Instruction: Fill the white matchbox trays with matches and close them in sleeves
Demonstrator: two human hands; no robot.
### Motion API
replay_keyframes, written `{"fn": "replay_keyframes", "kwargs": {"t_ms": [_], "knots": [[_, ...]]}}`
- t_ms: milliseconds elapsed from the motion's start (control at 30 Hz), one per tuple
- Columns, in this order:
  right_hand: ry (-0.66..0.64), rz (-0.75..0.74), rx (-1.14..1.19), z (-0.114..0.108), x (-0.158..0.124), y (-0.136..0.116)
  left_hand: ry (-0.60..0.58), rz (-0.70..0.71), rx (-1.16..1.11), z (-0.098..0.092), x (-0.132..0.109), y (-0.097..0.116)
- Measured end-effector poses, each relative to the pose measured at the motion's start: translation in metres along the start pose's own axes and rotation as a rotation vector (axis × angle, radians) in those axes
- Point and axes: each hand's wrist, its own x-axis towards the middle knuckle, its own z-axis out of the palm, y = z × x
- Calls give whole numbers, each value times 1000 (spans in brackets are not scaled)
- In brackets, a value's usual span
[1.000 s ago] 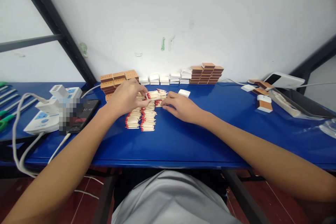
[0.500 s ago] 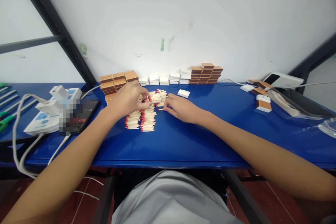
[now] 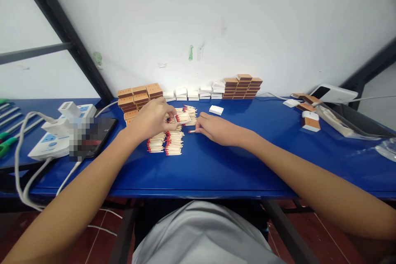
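My left hand [image 3: 154, 119] grips a white matchbox tray [image 3: 186, 123] by its left end, thumb in front and fingers behind. Red-tipped matches [image 3: 183, 117] lie inside the tray. My right hand [image 3: 213, 128], just to the right, pinches a match [image 3: 192, 131] by its plain end, its red head pointing left. Below and behind the tray, piles of loose matches [image 3: 174, 144] cover the blue table [image 3: 210, 169]. A single white tray [image 3: 216, 110] lies beyond my right hand.
Matchboxes [image 3: 140, 90] are stacked at the back left, white trays [image 3: 193, 95] along the wall, and more matchboxes [image 3: 243, 88] right of them. A power strip [image 3: 49, 144] and a phone [image 3: 102, 136] are on the left. A white device [image 3: 334, 93] stands at the right.
My right hand has shifted slightly right and down, and more of the match in its fingers shows. The tray in my left hand is tilted a little more, showing the matches inside.
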Motion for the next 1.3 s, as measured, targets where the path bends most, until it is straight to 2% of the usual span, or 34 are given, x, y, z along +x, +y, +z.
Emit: {"fn": "replay_keyframes", "kwargs": {"t_ms": [233,400,567,1000,1300], "knots": [[205,-7,50,-3,-2,-3,-29,2,-43,3,0,12],[173,0,42,-1,0,-6,-58,-5,-87,4,0,20],[176,-22,92,-1,-1,-7,-44,-2,-88,4,0,18],[293,-31,171,-6,-3,-5,25,-12,-189,2,0,16],[361,-68,231,-6,-3,-4,23,-11,-239,1,0,18]]}}
